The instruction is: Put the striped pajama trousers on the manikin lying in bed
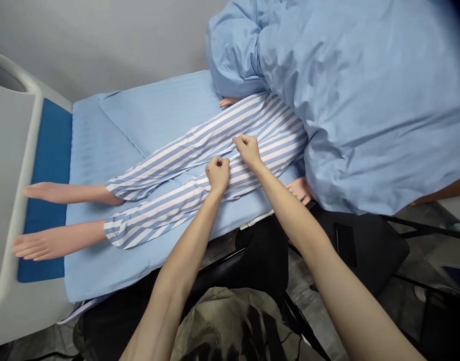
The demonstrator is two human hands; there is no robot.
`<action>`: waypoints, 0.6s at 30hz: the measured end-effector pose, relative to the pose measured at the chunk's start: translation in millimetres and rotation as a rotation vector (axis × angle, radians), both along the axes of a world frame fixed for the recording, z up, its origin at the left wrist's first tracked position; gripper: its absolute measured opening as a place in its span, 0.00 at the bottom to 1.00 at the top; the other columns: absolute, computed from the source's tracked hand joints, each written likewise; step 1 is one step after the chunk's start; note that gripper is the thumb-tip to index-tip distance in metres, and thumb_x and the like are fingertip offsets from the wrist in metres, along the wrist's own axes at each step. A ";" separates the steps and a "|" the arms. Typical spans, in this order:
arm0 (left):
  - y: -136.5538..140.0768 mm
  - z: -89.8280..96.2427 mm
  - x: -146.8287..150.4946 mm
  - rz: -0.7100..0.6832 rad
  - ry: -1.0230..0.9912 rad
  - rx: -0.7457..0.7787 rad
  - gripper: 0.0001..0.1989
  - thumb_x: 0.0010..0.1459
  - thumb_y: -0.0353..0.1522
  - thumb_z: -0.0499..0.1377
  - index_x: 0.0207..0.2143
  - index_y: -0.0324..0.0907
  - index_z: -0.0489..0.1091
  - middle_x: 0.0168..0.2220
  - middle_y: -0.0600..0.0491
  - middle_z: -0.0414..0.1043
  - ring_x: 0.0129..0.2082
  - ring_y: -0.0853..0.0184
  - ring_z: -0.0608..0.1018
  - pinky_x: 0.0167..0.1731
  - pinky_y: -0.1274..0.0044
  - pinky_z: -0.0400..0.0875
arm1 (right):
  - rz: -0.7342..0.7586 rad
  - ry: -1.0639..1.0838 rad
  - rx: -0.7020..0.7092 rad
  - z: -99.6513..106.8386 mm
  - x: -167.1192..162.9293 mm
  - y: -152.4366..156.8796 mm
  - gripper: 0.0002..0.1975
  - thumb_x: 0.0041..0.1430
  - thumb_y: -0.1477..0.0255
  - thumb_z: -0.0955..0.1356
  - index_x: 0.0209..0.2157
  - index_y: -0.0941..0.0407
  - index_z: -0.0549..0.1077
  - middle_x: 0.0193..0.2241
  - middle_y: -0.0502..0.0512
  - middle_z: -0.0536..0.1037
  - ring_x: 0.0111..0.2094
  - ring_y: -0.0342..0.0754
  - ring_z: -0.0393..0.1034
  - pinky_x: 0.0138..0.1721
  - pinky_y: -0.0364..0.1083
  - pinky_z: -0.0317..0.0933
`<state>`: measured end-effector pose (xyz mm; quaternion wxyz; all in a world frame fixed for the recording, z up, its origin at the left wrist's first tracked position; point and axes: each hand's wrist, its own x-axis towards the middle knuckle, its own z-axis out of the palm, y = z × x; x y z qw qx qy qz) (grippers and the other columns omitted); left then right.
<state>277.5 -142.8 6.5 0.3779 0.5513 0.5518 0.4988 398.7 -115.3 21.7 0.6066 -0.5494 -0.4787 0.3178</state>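
Observation:
A lying figure that looks like a manikin wears blue-and-white striped pajama trousers (177, 160). Over its thighs, my left hand (217, 174) is closed, fingers curled against the thumb. My right hand (248, 149), a little further up the legs, is closed in a pinch. Both are over or against the striped cloth; whether any cloth is between the fingers cannot be made out. A rumpled blue quilt (357, 100) hides the figure's upper body. Its bare feet (45, 243) point left, and one manikin hand (300, 189) shows beneath the quilt's edge.
The bed's light-blue sheet (102, 130) runs to a white footboard (30, 125) with a blue panel on the left. A grey wall (132, 40) stands behind. On a black chair (380, 245) at the right lies a dark phone (345, 244).

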 end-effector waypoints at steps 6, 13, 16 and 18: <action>3.9 8.1 44.4 -0.105 -0.037 0.070 0.17 0.52 0.23 0.58 0.17 0.43 0.54 0.16 0.60 0.55 0.21 0.72 0.60 0.28 0.76 0.54 | 0.003 0.212 -0.062 -7.2 22.1 4.6 0.25 0.59 0.59 0.69 0.21 0.53 0.50 0.17 0.42 0.50 0.21 0.38 0.46 0.23 0.41 0.47; -1.1 7.7 62.7 -0.154 0.035 0.102 0.22 0.50 0.21 0.61 0.15 0.41 0.51 0.16 0.60 0.47 0.21 0.73 0.54 0.27 0.75 0.49 | -0.172 -0.327 0.014 -11.4 61.7 0.9 0.21 0.60 0.69 0.67 0.21 0.54 0.51 0.19 0.44 0.49 0.24 0.39 0.48 0.28 0.42 0.48; 8.2 18.8 77.2 -0.132 -0.095 0.134 0.22 0.51 0.20 0.61 0.16 0.41 0.50 0.18 0.59 0.46 0.22 0.73 0.55 0.28 0.76 0.51 | -0.325 -0.407 0.023 -19.5 60.9 -2.9 0.20 0.62 0.69 0.64 0.21 0.54 0.51 0.20 0.45 0.48 0.25 0.40 0.48 0.29 0.43 0.47; 13.2 20.7 88.1 -0.139 -0.115 0.137 0.22 0.52 0.20 0.60 0.16 0.41 0.50 0.18 0.59 0.46 0.22 0.73 0.55 0.28 0.76 0.51 | -0.407 -0.381 0.046 -21.0 61.1 -2.6 0.20 0.65 0.67 0.63 0.22 0.54 0.51 0.20 0.45 0.47 0.24 0.40 0.48 0.28 0.43 0.47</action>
